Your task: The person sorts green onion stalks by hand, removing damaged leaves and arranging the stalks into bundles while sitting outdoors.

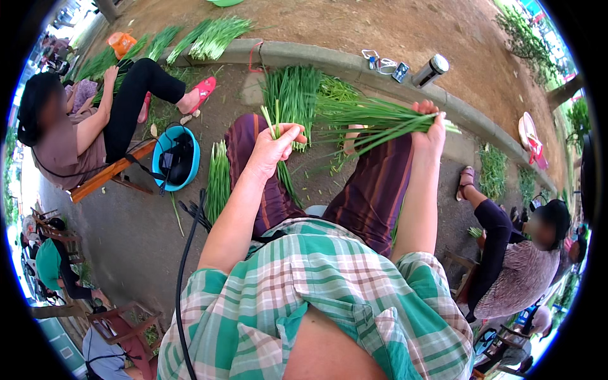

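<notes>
My left hand [273,147] pinches a few green stalks, apparently garlic chives [287,183], above my left thigh. Their pale ends stick up past the fingers and the leaves hang down. Over my right knee, my right hand [430,126] grips a larger bunch of chives [365,114] by its pale ends, the leaves fanning leftward. A thick pile of chives [292,95] lies on the ground beyond my knees. Beside it are loose yellowish-green scraps [337,88], partly hidden under the held bunch. Another bundle [217,175] rests left of my left leg.
A concrete kerb [327,59] crosses ahead, bearing a phone [400,72], white cable [387,64] and steel flask [430,71]. A blue basin [192,166] with black items stands left. Seated people [85,128] are on both sides. A black cable [183,266] runs along my left side.
</notes>
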A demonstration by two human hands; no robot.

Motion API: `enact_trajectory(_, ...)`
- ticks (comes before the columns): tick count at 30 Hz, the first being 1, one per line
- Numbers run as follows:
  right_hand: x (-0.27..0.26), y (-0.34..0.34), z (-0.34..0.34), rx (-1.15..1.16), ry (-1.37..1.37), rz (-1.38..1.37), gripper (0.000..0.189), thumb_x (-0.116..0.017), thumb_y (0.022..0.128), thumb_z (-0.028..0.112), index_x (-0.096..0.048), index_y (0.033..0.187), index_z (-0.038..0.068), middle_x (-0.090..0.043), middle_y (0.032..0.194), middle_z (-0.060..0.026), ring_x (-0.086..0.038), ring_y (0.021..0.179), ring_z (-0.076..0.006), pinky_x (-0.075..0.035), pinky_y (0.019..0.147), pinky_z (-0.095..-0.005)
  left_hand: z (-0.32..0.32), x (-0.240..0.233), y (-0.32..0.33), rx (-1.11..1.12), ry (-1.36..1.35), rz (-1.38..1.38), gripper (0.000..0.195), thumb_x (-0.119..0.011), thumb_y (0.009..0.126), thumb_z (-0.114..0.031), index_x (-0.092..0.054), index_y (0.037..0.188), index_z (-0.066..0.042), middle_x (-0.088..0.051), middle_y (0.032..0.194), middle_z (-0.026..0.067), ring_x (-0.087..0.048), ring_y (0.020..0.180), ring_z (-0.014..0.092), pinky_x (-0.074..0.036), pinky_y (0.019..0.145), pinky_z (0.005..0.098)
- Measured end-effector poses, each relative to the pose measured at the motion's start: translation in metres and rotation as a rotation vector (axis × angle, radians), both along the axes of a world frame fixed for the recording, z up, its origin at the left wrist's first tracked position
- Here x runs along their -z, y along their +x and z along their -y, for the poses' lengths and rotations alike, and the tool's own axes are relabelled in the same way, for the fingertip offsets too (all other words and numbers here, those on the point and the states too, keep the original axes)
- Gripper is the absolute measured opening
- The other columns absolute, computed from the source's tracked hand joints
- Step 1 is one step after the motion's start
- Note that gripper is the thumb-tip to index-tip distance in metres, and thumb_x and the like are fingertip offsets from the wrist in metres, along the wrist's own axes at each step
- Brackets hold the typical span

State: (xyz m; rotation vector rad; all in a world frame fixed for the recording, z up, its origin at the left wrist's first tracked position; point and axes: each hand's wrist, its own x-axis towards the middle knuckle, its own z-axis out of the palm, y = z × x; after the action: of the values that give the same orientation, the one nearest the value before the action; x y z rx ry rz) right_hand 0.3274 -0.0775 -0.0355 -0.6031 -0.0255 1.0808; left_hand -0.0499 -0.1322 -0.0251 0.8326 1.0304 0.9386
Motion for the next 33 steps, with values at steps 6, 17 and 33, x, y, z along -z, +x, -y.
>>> enact_trajectory(6,-0.006,0.037,0.081,0.145,0.09,-0.175,0.031,-0.052,0.099,0.038,-0.048,0.09,0.008,-0.042,0.066,0.0016,-0.043,0.054,-0.0119,-0.05,0.061,-0.0314,0.012,-0.005,0.011,-0.019,-0.003,0.008,0.019,-0.063,0.094,-0.018,-0.066,0.105,-0.004,-0.068,0.083,0.0047,-0.043,0.051,0.001,-0.029,0.044,0.0167)
enact_trajectory(17,0.062,0.071,0.133,0.312,-0.095,-0.215,0.027,-0.052,0.1,0.031,-0.051,0.085,0.009,-0.043,0.062,0.0025,-0.044,0.052,-0.0119,-0.049,0.056,-0.0301,0.03,-0.014,0.041,0.019,0.034,-0.064,0.018,-0.068,0.09,-0.015,-0.066,0.103,-0.004,-0.067,0.08,0.0037,-0.043,0.049,0.002,-0.031,0.043,0.0165)
enact_trajectory(33,0.074,0.093,0.136,0.477,-0.132,-0.27,0.032,-0.046,0.101,0.031,-0.051,0.077,0.011,-0.048,0.06,0.0018,-0.049,0.05,-0.0141,-0.052,0.054,-0.032,0.06,-0.029,0.035,-0.126,0.168,-0.189,0.011,-0.073,0.085,-0.012,-0.069,0.093,-0.005,-0.065,0.078,-0.0024,-0.05,0.056,0.001,-0.036,0.047,0.018)
